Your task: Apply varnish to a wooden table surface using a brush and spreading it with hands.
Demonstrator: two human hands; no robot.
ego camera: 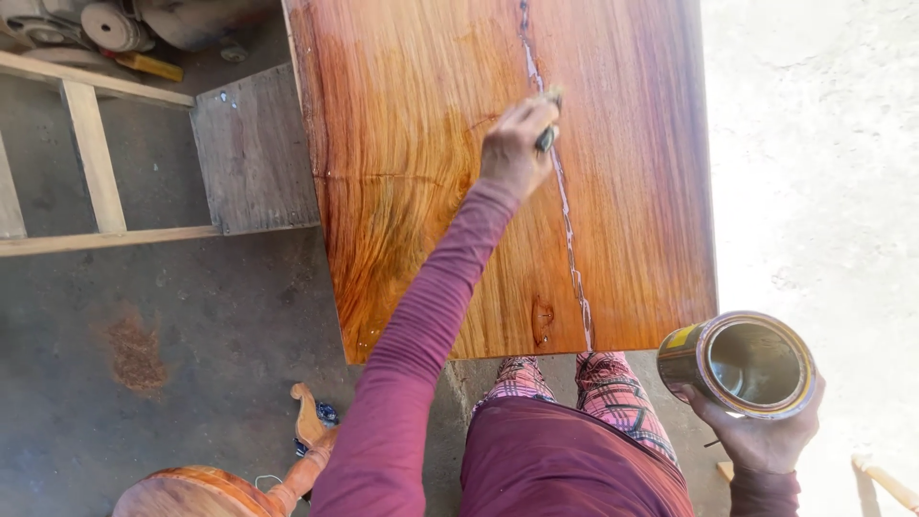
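Note:
My left hand (513,151) reaches out over a glossy orange-brown wooden slab (412,172) and grips a small brush (548,132). The brush tip touches a pale crack line (565,211) that runs lengthwise down the slab. My right hand (761,442) stays low at the right, off the slab's near corner, and holds an open round metal can (745,364) from below. The can's inside looks shiny. The slab surface shines wet, with a dark knot (542,318) near its front edge.
A grey board (254,153) and a pale wooden frame (91,144) lie left of the slab on the concrete floor. A carved wooden piece (206,488) stands at the bottom left. Tools lie at the top left (115,29). Bright sunlit ground is at the right.

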